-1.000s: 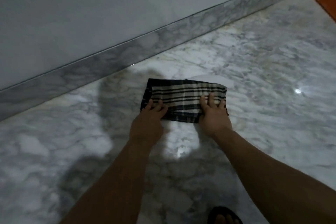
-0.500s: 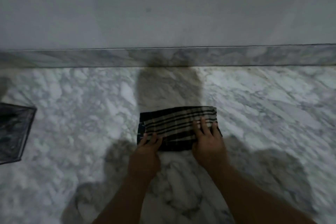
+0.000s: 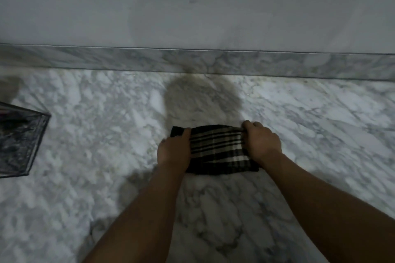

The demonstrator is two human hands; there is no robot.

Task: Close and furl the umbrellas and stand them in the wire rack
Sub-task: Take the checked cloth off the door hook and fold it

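Plaid fabric, dark with pale cream stripes crossing it, lies on the marble floor as a flat, folded rectangular bundle; whether it is a furled umbrella canopy or only a cloth I cannot tell from where I stand. It sits a short way in front of the marble skirting that runs along the foot of the grey wall, inside the person's own shadow.

Both bare forearms reach down toward the skirting. The left hand covers the bundle's left end, its fingers curled over the far corner, so its grip has hold of the fabric there. The right hand is bunched at the right end, knuckles up, fingers curled tight and pinching the fabric's far right edge. The striped middle of the bundle shows between the two hands.

Well off to the left of the fabric, cut by the edge of view, stands a dark angular object with a thin frame and shiny sides; what it is I cannot make out.
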